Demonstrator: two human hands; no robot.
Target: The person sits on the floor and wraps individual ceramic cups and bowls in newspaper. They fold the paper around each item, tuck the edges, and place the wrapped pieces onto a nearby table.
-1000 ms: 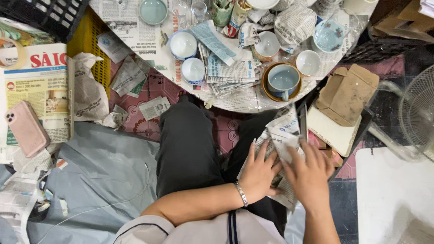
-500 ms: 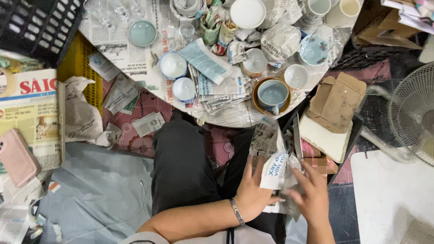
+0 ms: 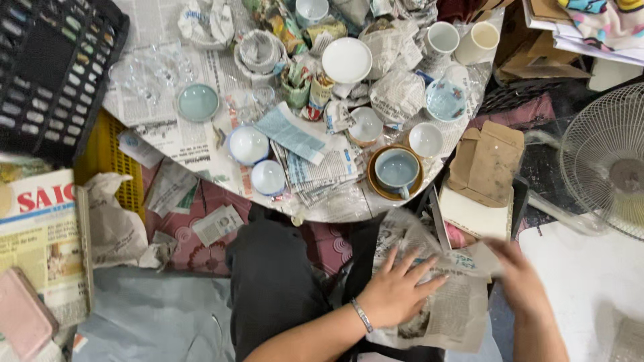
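**Wrapping under way on the lap**

Mid-wrap, judging by the layout: left hand (image 3: 396,295) pressed flat, fingers spread open on a crumpled newspaper sheet (image 3: 443,302), grasping nothing. Right hand (image 3: 520,281) blurred, fingertips pinching the sheet's far corner, apparently folding it inward. Contents under the left fingers hidden; impossible to tell what lies inside. Next, probably: folding the loose edge over, snug against the bundle. Paper grey, printed, heavily creased.
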